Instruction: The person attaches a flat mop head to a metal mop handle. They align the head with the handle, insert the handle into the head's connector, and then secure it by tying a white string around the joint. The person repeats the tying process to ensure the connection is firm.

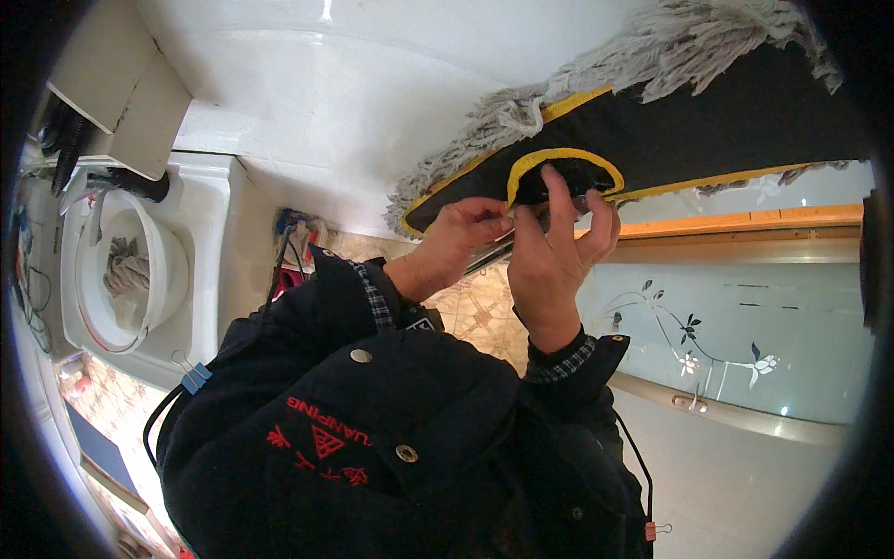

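Note:
A flat mop pad (726,121) with a black backing, yellow trim and a grey yarn fringe stretches across the upper right. Near its left end, a yellow-edged pocket (531,182) faces me. My left hand (438,247) is closed, pinching the pad's lower edge just left of the pocket. At the pocket itself, my right hand (549,265) grips the edge, thumb at the left, one finger stretched over the dark opening and the others curled. A thin metal bar (489,256) shows between my hands; its upper end is hidden behind them.
On the left, a white bucket (168,270) with a grey mop cloth (126,270) inside stands in a white sink (209,186). A frosted glass door (745,326) with a flower pattern is at right. White wall (345,102) rises ahead, above patterned floor tiles (480,312).

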A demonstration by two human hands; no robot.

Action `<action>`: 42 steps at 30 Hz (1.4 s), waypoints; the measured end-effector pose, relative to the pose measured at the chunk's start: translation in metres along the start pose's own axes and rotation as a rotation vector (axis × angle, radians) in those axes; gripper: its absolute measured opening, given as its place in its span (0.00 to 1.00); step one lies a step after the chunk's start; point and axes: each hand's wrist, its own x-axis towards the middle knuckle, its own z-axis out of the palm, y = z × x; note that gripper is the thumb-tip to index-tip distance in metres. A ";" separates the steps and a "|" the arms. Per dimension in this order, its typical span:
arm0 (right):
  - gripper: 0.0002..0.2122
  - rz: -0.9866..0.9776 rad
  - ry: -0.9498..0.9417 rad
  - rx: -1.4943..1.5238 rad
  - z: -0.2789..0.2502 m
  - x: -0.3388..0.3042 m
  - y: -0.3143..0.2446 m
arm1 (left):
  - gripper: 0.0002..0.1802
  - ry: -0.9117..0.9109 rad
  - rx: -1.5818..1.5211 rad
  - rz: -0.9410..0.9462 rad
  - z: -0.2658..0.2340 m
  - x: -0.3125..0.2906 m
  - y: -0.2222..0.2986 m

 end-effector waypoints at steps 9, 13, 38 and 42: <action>0.01 -0.066 0.024 -0.024 0.006 -0.002 0.000 | 0.09 -0.006 -0.043 0.080 -0.010 0.005 -0.008; 0.01 -0.089 0.020 -0.003 0.007 -0.002 0.003 | 0.11 -0.015 0.117 0.100 -0.013 0.008 -0.009; 0.03 -0.060 0.060 0.033 0.014 -0.005 0.007 | 0.09 -0.076 -0.162 0.052 0.001 0.005 0.000; 0.03 -0.052 0.045 -0.001 0.014 -0.005 0.005 | 0.10 -0.080 -0.179 0.089 -0.001 0.005 -0.003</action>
